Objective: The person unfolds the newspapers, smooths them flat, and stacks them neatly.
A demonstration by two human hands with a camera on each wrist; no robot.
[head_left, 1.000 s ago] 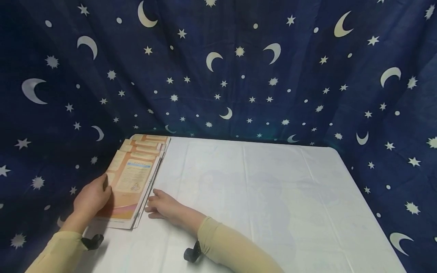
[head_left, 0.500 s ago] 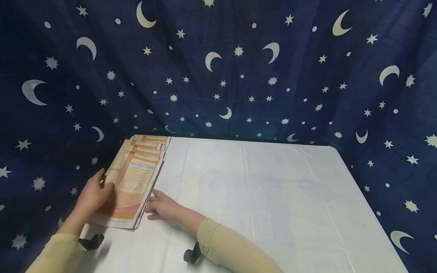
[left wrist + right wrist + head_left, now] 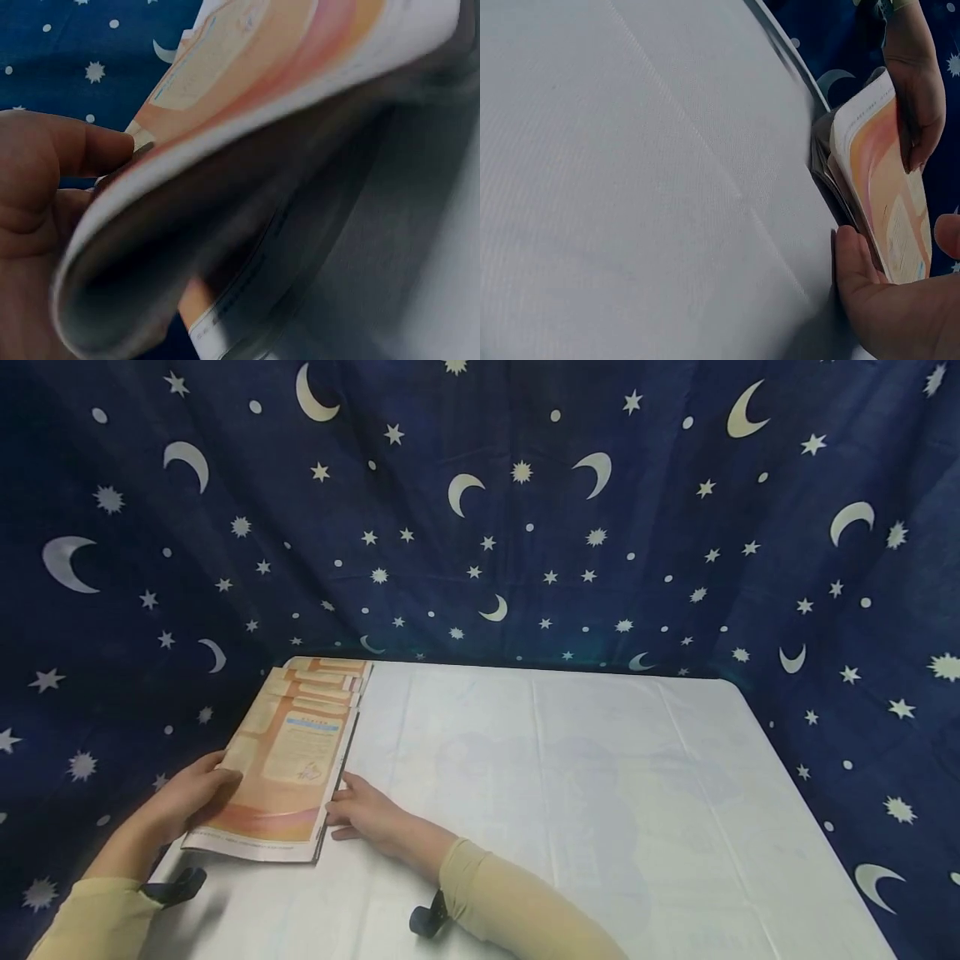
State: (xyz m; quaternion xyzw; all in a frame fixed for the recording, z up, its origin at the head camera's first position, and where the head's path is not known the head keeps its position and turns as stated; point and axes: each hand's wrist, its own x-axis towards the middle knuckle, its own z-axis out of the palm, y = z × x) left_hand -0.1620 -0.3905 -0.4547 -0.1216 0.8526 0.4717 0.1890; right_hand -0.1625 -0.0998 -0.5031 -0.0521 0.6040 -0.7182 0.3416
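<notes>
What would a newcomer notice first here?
Probably the dark blue cloth with pale moons and stars, spread behind the white table. Next, the overlapping orange printed papers at the table's left side. The left hand grips their left edge; the right hand is at their right edge.

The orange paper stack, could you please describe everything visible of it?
The orange paper stack looks like printed sheets or booklets, with pale panels, a blue strip and white near margin. It lies left on the table, far edges staggered, near edge bowed. The left grip pinches its left edge; the right grip touches its right.
</notes>
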